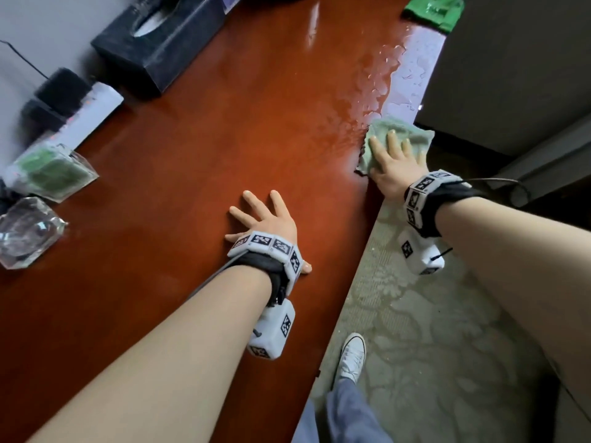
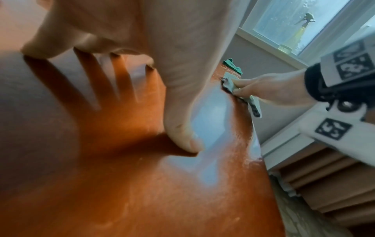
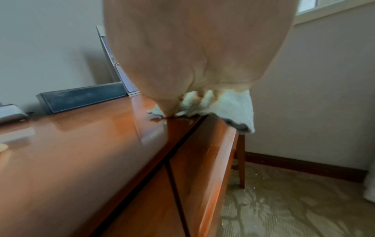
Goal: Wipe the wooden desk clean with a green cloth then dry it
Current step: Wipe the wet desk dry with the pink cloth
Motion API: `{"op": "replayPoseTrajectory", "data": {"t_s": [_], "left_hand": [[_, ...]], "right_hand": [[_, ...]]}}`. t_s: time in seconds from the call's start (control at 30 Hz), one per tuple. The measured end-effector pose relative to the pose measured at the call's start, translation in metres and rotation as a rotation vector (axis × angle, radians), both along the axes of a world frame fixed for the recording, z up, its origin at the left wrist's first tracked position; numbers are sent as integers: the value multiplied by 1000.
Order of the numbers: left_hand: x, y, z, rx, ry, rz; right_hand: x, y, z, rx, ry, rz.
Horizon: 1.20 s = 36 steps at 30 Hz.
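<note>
1. Right hand (image 1: 395, 163) laid flat on a pale green cloth (image 1: 406, 132), fingers straight and slightly spread, pressing it down at the right edge of the tabletop (image 1: 208, 148); nothing pinched or gripped.
2. Pale green cloth bunched under the palm, partly draped over the tabletop edge, as seen from the right wrist view (image 3: 229, 109).
3. Left hand (image 1: 265, 222) resting palm-down on bare wood, nearer and to the left of the right hand, fingers straight and splayed, thumb out to the side; holding nothing.
4. Water droplets and a wet sheen (image 1: 380, 78) lying on the tabletop just beyond the pale cloth, toward the far right edge.
5. Second, brighter green cloth (image 1: 435, 11) crumpled at the far right corner of the tabletop, well apart from both hands.
6. Dark tissue box (image 1: 160, 43) standing at the far left, against the wall.
7. White power strip (image 1: 83, 116) with black plugs along the left side, near the tissue box.
8. Two clear blocks at the near left: one with green inside (image 1: 51, 172), one plain (image 1: 27, 231), just beside each other.
9. Patterned carpet (image 1: 431, 330) below on the right, with a white sneaker (image 1: 351, 356) near the tabletop's edge.
</note>
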State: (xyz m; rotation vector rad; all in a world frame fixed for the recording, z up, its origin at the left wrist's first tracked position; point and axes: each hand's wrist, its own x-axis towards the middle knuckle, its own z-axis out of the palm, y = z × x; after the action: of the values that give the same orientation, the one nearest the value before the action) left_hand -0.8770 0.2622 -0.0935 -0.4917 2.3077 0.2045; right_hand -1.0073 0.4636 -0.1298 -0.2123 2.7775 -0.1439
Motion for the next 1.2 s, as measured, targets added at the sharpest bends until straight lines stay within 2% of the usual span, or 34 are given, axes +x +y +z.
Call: {"op": "replayPoseTrajectory", "data": {"t_s": [0.07,0.13,0.27,0.33,0.4,0.57,0.7,0.77,0.97,1.2], "left_hand": [[-1,-1,-3,-1,-1,0],[-2,1,-6,-12,8,7],[-13,8,-16,-41,50,92],[-21,11,-23,-44,98,163],[-25,12,-30,-49,125,192],[-21,12,-40,-20,141,187],[-23,14,-45,-9,152,220],[-25,16,-48,-11,160,240],[-26,19,-49,-19,148,235],[-14,5,-29,59,137,155]], "right_hand": [[-4,-11,2,29,-2,-52],[3,-32,3,19,-5,-7],[32,-66,0,-68,4,361],[36,-64,-2,-95,14,469],[29,-56,-4,-106,23,437],[-12,-38,-3,-62,-8,45],[-22,-46,0,-36,-18,-104],[-16,-54,0,-29,6,-57],[15,-68,-1,-77,2,269],[71,-54,6,-67,-35,317]]}}
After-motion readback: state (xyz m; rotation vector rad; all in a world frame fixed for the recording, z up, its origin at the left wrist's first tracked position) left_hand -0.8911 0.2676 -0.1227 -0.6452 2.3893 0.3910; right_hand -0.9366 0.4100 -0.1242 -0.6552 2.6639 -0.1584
